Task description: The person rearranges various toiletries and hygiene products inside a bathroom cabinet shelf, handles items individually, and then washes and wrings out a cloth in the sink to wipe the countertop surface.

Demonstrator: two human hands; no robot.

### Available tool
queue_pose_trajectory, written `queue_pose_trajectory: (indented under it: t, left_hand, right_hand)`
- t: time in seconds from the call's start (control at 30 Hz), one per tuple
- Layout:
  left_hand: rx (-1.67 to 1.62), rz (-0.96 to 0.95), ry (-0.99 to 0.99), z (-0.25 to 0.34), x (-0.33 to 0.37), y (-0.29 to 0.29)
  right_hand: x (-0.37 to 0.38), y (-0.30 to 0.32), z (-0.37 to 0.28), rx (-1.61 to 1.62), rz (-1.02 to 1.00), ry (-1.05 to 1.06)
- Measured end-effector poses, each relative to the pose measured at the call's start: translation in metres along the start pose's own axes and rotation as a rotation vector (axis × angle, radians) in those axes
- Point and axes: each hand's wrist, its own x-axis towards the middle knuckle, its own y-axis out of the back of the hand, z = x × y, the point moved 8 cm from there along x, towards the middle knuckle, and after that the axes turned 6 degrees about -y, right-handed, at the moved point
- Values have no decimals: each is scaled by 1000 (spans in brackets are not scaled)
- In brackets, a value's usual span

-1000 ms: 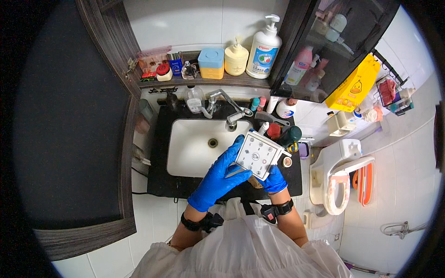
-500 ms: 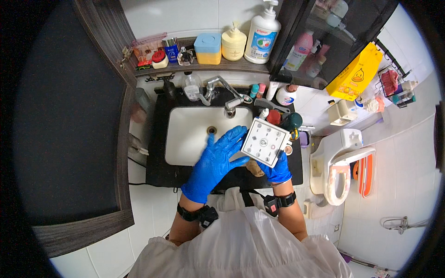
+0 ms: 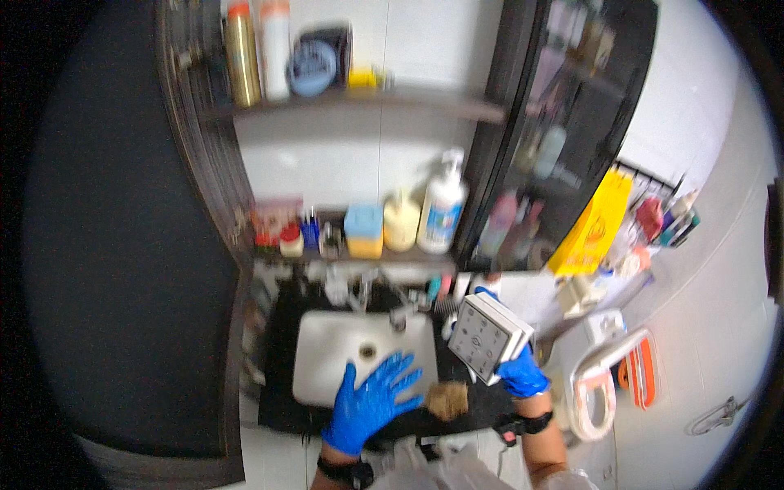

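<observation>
My left hand (image 3: 371,406) wears a blue glove and hovers over the near right part of the white sink (image 3: 327,394), its fingers spread and holding nothing. In my right hand (image 3: 523,374), gloved the same way, is a white square box (image 3: 482,339) with rows of small dark icons on its face. It is tilted above the right end of the black counter, and my fingers wrap round its side and back. A crumpled brown cloth or sponge (image 3: 447,400) lies on the counter between my hands. Motion blurs the faucet (image 3: 400,314) behind the sink.
Above the sink, a dark shelf (image 3: 408,256) holds a white pump bottle (image 3: 442,208), a cream jar (image 3: 401,222) and a blue-yellow box (image 3: 363,231). A higher shelf (image 3: 425,100) carries bottles. At right are a dark glass-doored cabinet (image 3: 563,139), a yellow bag (image 3: 596,224) and a toilet (image 3: 592,400).
My view has tilted up, showing the upper shelf. The right hand has carried the white box to the right and turned it so its side shows. My left hand has moved away from it, fingers spread.
</observation>
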Motion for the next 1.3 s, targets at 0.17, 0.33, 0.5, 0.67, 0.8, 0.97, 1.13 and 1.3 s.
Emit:
queue_pose_trajectory:
  t: [0.17,0.33,0.5,0.67,0.8,0.97,1.13,1.3]
  left_hand:
    - [-6,-48,-4,-1,-17,-3]
    - [68,-88,-41,-2,-12,-11]
    - [87,-105,-100,9,-15,-9]
    - [6,-95,-150,19,-31,-15]
    - [-55,-105,-195,28,-34,-3]
    - [64,-74,-172,29,-27,-14]
    - [166,-58,-131,23,-14,-1]
    - [159,-28,-111,23,-17,-12]
  right_hand:
    - [62,-83,-223,-774,-93,487]
    - [181,-101,-280,-1345,-123,604]
    - [271,-102,-262,-1655,-189,408]
    - [311,-84,-252,-1649,-233,113]
    - [319,-95,-237,-1547,-371,17]
    - [312,-95,-236,-1546,-349,22]
    - [308,-90,-236,-1462,-243,203]
    - [315,-97,-236,-1438,-180,333]
